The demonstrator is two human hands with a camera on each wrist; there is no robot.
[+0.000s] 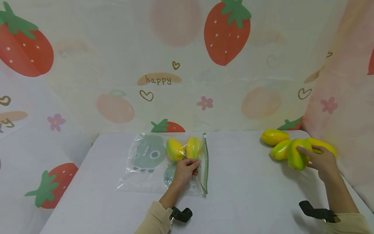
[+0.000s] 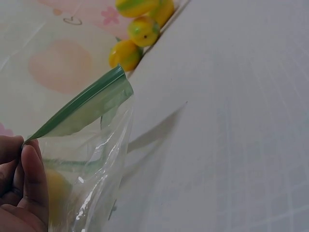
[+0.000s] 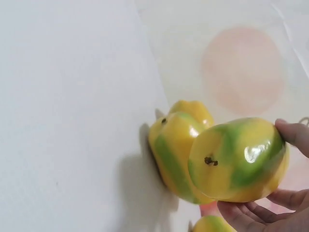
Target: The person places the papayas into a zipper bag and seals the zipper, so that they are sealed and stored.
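While the left hand (image 1: 184,172) pinches a limp plastic bag (image 1: 157,178) by its green edge (image 2: 82,104) on the desk (image 1: 239,188), one glossy fruit (image 1: 298,154), gripped by the right hand (image 1: 323,162) near other fruits (image 1: 280,150), seems stiff, light, slippery: best held mid-body.

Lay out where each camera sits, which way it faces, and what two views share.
Head: worn on the head, facing forward and down over the table; left hand, right hand and both forearms show.
Left wrist: on that wrist, facing the left hand's pinch on the clear bag; part of that hand shows.
Right wrist: on that wrist, facing the fruit held in the right hand, partly visible.
Head and left wrist both show the bag.
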